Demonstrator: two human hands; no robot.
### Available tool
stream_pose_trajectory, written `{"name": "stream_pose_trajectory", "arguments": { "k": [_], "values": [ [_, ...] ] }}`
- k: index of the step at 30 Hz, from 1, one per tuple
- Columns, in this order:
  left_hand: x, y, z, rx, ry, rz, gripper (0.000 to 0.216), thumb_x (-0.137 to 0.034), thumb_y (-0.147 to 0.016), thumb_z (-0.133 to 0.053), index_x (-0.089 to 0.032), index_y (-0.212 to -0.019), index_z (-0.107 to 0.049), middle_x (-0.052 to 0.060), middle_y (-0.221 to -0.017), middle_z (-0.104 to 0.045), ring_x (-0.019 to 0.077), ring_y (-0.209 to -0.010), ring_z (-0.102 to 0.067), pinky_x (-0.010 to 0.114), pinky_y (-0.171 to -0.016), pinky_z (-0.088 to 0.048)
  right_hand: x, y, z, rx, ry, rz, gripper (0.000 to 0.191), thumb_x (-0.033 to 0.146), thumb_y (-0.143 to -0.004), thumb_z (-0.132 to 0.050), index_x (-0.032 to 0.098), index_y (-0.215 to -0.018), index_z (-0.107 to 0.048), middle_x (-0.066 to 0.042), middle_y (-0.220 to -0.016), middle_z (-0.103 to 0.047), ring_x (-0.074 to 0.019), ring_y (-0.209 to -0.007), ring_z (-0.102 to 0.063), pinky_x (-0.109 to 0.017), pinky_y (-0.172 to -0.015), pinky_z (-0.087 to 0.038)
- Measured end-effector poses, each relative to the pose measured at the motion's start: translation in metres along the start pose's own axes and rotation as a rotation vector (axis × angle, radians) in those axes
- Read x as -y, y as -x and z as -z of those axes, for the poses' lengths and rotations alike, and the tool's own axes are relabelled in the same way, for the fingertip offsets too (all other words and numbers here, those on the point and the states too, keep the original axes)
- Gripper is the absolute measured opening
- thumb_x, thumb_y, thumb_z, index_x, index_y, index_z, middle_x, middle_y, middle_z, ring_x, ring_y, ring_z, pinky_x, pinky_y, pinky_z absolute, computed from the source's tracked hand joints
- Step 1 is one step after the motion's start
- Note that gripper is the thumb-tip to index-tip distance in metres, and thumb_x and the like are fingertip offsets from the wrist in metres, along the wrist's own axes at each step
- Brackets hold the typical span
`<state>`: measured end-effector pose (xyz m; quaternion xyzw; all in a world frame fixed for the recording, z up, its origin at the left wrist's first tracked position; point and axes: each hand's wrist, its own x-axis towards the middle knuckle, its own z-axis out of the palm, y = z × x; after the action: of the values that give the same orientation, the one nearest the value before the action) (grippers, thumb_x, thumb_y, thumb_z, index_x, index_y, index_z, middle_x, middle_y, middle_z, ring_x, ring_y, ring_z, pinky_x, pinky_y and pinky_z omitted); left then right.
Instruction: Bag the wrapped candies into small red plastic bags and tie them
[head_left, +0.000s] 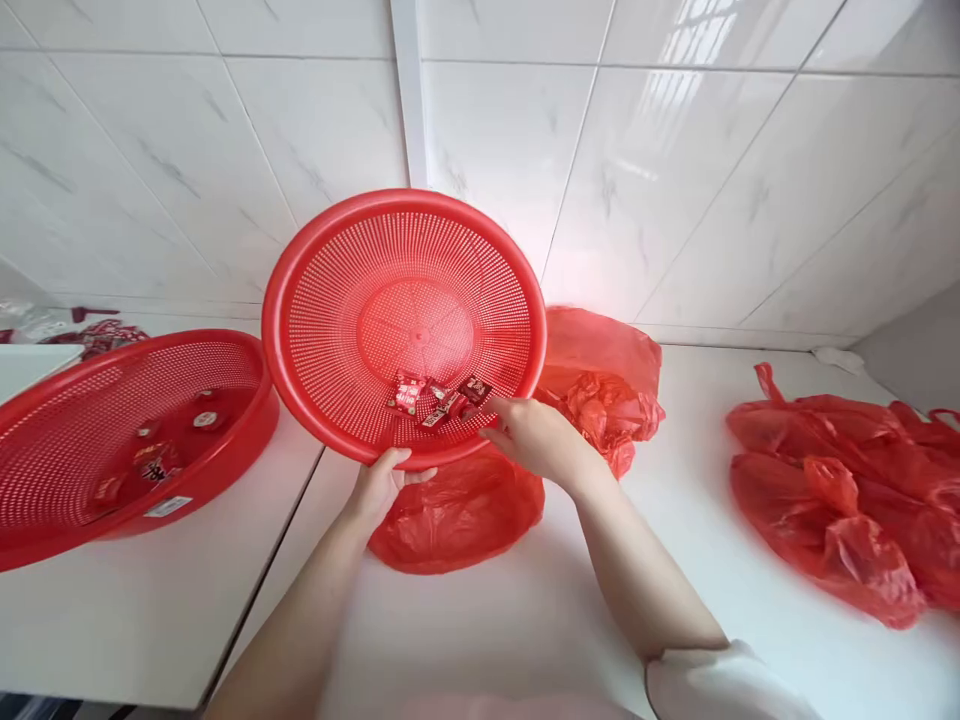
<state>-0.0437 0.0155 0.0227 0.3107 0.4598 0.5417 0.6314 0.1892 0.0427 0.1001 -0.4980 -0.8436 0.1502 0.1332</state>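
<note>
A red perforated plastic basket (420, 240) is tilted up towards me, its bottom facing me. My left hand (376, 490) grips its lower rim, thumb over the edge. Several small red and dark red wrapped packets (407, 392) lie gathered at the low side inside. My right hand (536, 440) reaches over the lower right rim, fingers partly spread beside a dark red packet (475, 389); I see nothing held in it. Beneath the basket, a red plastic bag (457, 520) lies open on the white table (480, 640).
At left stands a second red basket (266, 400) with several red packages (157, 465) inside. Another red bag (607, 390) lies crumpled behind my right hand. Several red bags (832, 500) are heaped at far right. A tiled wall (675, 200) rises behind the table.
</note>
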Motion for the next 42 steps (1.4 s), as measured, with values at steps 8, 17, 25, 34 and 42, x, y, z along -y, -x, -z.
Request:
{"name": "stream_pose_trajectory", "arguments": {
  "k": [8, 17, 25, 34, 42],
  "values": [
    [0.005, 0.005, -0.005, 0.076, -0.024, -0.037, 0.047, -0.018, -0.076, -0.064, -0.022, -0.122, -0.058, 0.008, -0.123, -0.063, 0.0321, -0.113, -0.059, 0.042, -0.075, -0.061, -0.002, -0.022, -0.034, -0.151, 0.042, 0.141, 0.054, 0.050, -0.094, -0.044, 0.012, -0.133, -0.048, -0.019, -0.125, -0.059, -0.0271, -0.122, -0.053, -0.039, -0.102, -0.039],
    [0.006, -0.004, 0.006, 0.049, -0.003, -0.034, 0.048, -0.018, -0.075, -0.062, -0.020, -0.123, -0.058, 0.007, -0.113, -0.069, 0.0297, -0.102, -0.066, 0.040, -0.073, -0.062, -0.003, -0.022, -0.038, 0.026, -0.076, 0.297, 0.058, 0.040, -0.085, -0.063, 0.022, -0.138, -0.047, -0.010, -0.110, -0.068, -0.0246, -0.099, -0.064, -0.035, -0.085, -0.047],
    [0.002, -0.004, 0.003, 0.014, -0.049, -0.044, 0.034, -0.020, -0.074, -0.062, -0.014, -0.106, -0.066, 0.010, -0.107, -0.070, 0.0308, -0.104, -0.064, 0.040, -0.073, -0.062, -0.007, -0.018, -0.026, 0.022, -0.367, 0.302, 0.035, 0.021, -0.093, -0.050, 0.025, -0.126, -0.060, -0.003, -0.091, -0.071, -0.0147, -0.081, -0.064, -0.026, -0.074, -0.046],
    [0.006, -0.005, 0.007, 0.022, -0.067, -0.046, 0.031, -0.020, -0.076, -0.061, -0.013, -0.106, -0.066, 0.010, -0.108, -0.070, 0.0303, -0.103, -0.065, 0.040, -0.074, -0.061, 0.000, -0.008, -0.014, 0.275, -0.398, 0.385, 0.029, 0.036, -0.095, -0.048, 0.023, -0.112, -0.067, -0.004, -0.102, -0.072, -0.0187, -0.090, -0.066, -0.031, -0.082, -0.048],
    [0.014, -0.006, 0.010, 0.119, -0.035, 0.029, 0.029, -0.023, -0.077, -0.062, -0.013, -0.104, -0.068, 0.011, -0.113, -0.069, 0.0298, -0.101, -0.066, 0.037, -0.072, -0.061, 0.001, -0.018, -0.040, 0.000, -0.172, 0.312, 0.061, 0.050, -0.091, -0.049, 0.014, -0.140, -0.044, -0.015, -0.145, -0.044, -0.0281, -0.135, -0.040, -0.047, -0.110, -0.032]
  ]
}}
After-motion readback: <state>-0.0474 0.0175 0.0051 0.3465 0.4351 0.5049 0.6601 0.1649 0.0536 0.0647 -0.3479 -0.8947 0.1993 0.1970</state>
